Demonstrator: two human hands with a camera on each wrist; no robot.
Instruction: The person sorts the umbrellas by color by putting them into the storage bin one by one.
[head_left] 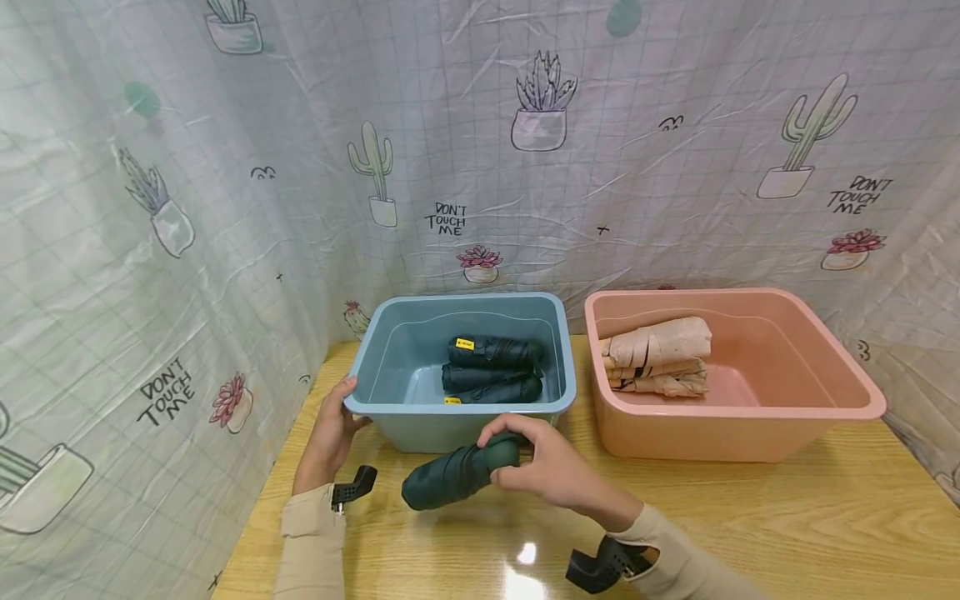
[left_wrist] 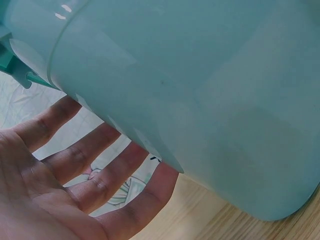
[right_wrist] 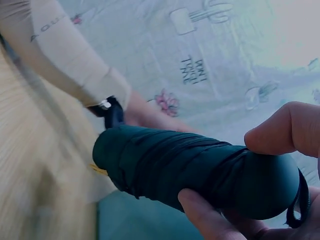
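Observation:
A folded dark green umbrella (head_left: pixel 457 473), tilted, is in front of the blue bin (head_left: pixel 566 367). My right hand (head_left: pixel 553 462) grips it at the rounded handle end, with thumb and fingers on opposite sides. A black strap (right_wrist: pixel 300 200) loops from that end in the right wrist view, and a bit of yellow tag shows at the other end. My left hand (head_left: pixel 332 432) rests against the blue bin's front left corner. Its nearly straight fingers (left_wrist: pixel 102 187) touch the bin's outer wall. Several dark folded umbrellas (head_left: pixel 491 375), with yellow tags showing, lie inside the blue bin.
A pink bin (head_left: pixel 825 367) stands right of the blue one, with beige folded umbrellas (head_left: pixel 660 354) stacked at its left end. Both bins stand on a wooden table (head_left: pixel 720 517). A cactus-print curtain (head_left: pixel 637 225) hangs behind and at the sides.

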